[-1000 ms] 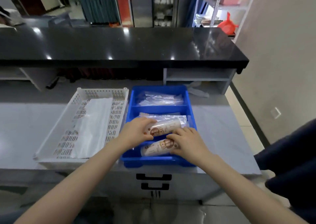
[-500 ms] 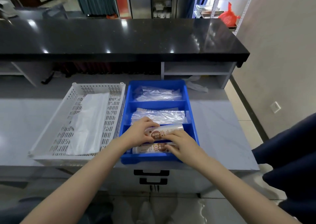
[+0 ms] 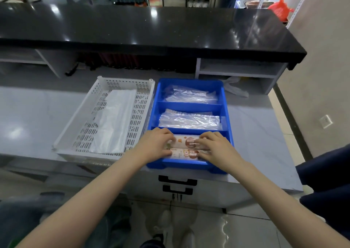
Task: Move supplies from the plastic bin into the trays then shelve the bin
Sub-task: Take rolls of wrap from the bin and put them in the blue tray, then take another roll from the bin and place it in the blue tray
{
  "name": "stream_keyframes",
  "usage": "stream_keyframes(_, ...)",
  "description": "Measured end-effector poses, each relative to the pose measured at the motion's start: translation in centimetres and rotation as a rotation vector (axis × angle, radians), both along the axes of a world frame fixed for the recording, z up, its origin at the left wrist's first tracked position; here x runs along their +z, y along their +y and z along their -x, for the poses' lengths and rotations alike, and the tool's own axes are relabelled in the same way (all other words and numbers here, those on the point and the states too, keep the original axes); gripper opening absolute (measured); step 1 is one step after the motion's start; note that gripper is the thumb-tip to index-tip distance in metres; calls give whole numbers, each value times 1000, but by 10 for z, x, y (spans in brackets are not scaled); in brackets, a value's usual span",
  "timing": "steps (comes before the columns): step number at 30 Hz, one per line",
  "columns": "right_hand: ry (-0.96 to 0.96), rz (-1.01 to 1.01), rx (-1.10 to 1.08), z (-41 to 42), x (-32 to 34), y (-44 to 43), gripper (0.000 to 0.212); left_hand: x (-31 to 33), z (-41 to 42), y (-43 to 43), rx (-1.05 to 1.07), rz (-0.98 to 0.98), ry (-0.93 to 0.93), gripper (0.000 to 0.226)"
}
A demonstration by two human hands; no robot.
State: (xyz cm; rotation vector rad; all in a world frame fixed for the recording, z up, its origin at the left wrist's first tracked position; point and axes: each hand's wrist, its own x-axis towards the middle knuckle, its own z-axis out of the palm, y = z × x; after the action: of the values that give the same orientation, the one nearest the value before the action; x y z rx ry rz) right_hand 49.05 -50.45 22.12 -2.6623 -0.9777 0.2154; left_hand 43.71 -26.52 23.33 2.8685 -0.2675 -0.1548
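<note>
Both hands are down in the near compartment of the blue tray [image 3: 189, 165], which sits at the front edge of the tabletop [image 3: 261, 134], just right of the white bin [image 3: 124, 81]. Left hand [image 3: 154, 146]: grip curled round the left end of the far printed pack [image 3: 186, 141]. Right hand [image 3: 217, 149]: grip curled over that pack's right end, fingertips on the wrapper, thumb hidden, so I can't tell how hard it pinches. Holding by both ends makes sense to me. The pack is long and soft-wrapped, and an end-to-end hold keeps it level and parallel to the divider, so it seats snug beside the near printed pack [image 3: 183, 154], which lies along the tray's front wall. The two packs lie side by side, touching, and look to fill that compartment. Packs: tube-shaped, pale glossy wrapper, round brown-red logos, small print unreadable in the blur. The middle compartment holds a flat stack of clear bags [image 3: 189, 121], and the far compartment holds more clear bags [image 3: 190, 96], crinkly and reflective. One sort per compartment, so I read this as sorting by kind. The bin is perforated white plastic and holds just a white plastic sheet [image 3: 115, 118] lying along its floor, maybe a bag, can't tell. My call: bin nearly emptied, shelving not yet started. A black counter [image 3: 151, 29] runs beyond the tabletop's far edge.
</note>
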Motion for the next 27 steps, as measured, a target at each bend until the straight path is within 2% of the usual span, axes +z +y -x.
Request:
stream_keyframes(3,3,-57,5,1,6,15,45,1,11,10,5,32,-60,49)
stream_keyframes(6,-31,-163,46,13,17,45,36,7,30,25,103,195,-188,43)
stream_keyframes(11,-33,-250,254,51,46,129,35,16,100,97,400,390,-435,23)
stream_keyframes(14,-23,-231,431,85,55,195,35,15,163,160,660,473,-485,22)
stream_keyframes(19,26,-156,720,161,40,312,36,-10,300,253,1117,520,-478,23)
stream_keyframes(22,59,-61,854,208,15,374,39,-39,381,289,1379,482,-430,20)
stream_keyframes(27,120,83,942,272,-43,451,38,-103,479,314,1598,529,-237,21)
